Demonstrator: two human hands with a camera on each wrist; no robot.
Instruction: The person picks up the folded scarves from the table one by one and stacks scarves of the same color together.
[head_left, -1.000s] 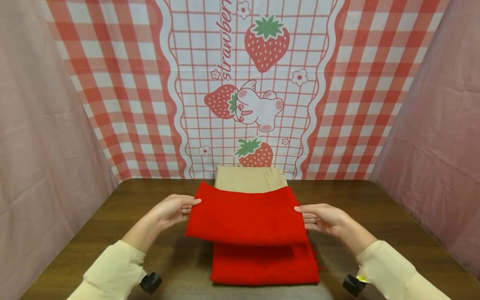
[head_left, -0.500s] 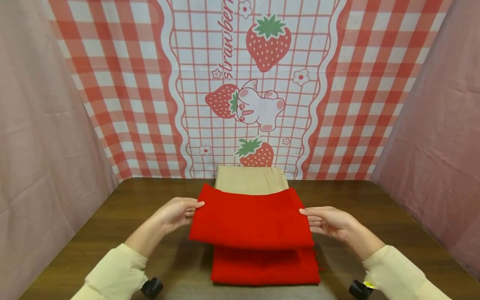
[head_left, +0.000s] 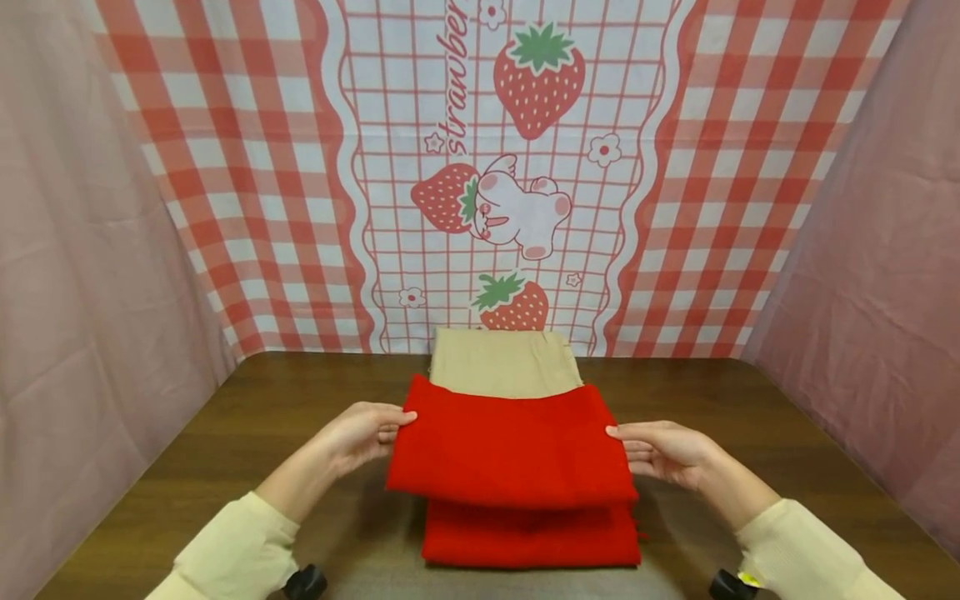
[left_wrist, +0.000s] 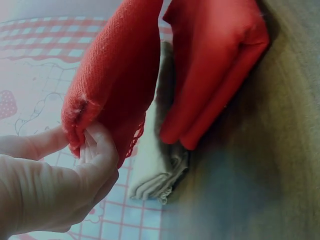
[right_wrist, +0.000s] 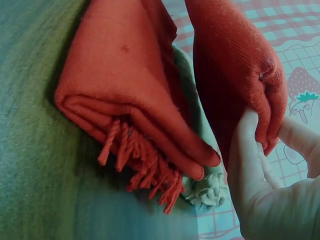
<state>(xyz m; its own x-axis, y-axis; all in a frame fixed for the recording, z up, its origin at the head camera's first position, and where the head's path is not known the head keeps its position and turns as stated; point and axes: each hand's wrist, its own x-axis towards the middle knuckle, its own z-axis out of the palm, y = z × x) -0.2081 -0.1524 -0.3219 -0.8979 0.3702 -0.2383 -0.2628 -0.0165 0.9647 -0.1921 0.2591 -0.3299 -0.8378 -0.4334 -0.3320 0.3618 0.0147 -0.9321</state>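
A folded red scarf (head_left: pixel 510 454) is held up by both hands above the table, its far edge sagging in the middle. My left hand (head_left: pixel 363 435) pinches its left edge between thumb and fingers; in the left wrist view, folded layers and some fringe show. At the right edge, my right hand (head_left: pixel 667 452) grips the folded layers between thumb and fingers. Beneath lies more folded red fabric (head_left: pixel 532 540), with fringe (right_wrist: pixel 145 160) along its right side in the right wrist view. Whether the two red parts are joined is hidden. A folded beige fringed scarf (head_left: pixel 506 360) lies behind, partly covered.
The brown wooden table (head_left: pixel 247 450) extends to both sides. A strawberry-print cloth (head_left: pixel 532 167) hangs along its back edge. Pink curtains (head_left: pixel 862 275) flank the left and right sides.
Both hands have shifted slightly right and toward the front, bringing the raised red scarf lower over the red fabric beneath. Both grips are kept.
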